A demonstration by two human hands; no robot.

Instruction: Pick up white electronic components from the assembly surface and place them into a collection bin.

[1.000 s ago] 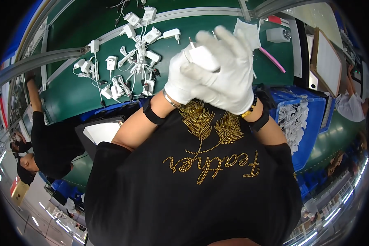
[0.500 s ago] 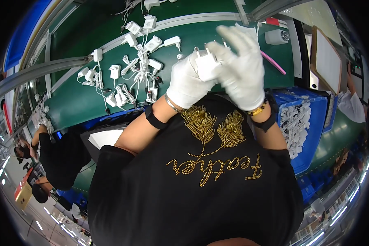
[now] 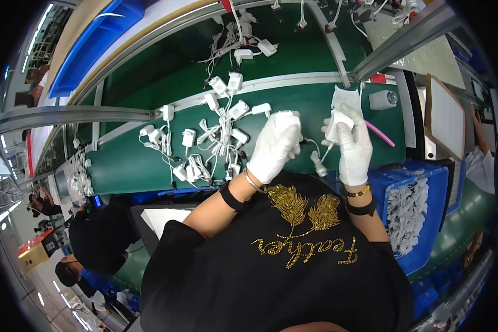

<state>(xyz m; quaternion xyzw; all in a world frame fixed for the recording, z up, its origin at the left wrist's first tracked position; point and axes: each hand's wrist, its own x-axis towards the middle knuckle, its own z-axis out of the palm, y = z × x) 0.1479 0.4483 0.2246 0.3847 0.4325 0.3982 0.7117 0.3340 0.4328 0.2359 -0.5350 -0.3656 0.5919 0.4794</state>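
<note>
Both my hands wear white gloves above the green workbench. My left hand [image 3: 272, 155] is closed around a white power adapter [image 3: 287, 118], its prongs pointing away from me. To the right, my right hand [image 3: 355, 155] grips a second white adapter [image 3: 342, 119] between thumb and fingers. A white cable [image 3: 317, 160] hangs from it toward the bench's near edge. Just beyond the right hand lies a white cloth or paper piece [image 3: 346, 96]. Left of my hands, several white adapters with bundled cables [image 3: 222, 127] lie in a loose pile.
A blue bin [image 3: 426, 232] of wrapped white adapters stands at my right. On the bench's right are a pink strip [image 3: 380, 133] and a white cylindrical container [image 3: 383, 100]. A metal frame [image 3: 122, 117] crosses the bench. Another person [image 3: 102, 238] sits at the left.
My hands have moved apart, each now with an adapter in its grasp. The right hand's fingers, spread before, have closed. The view has shifted, showing more of the bench's far side.
</note>
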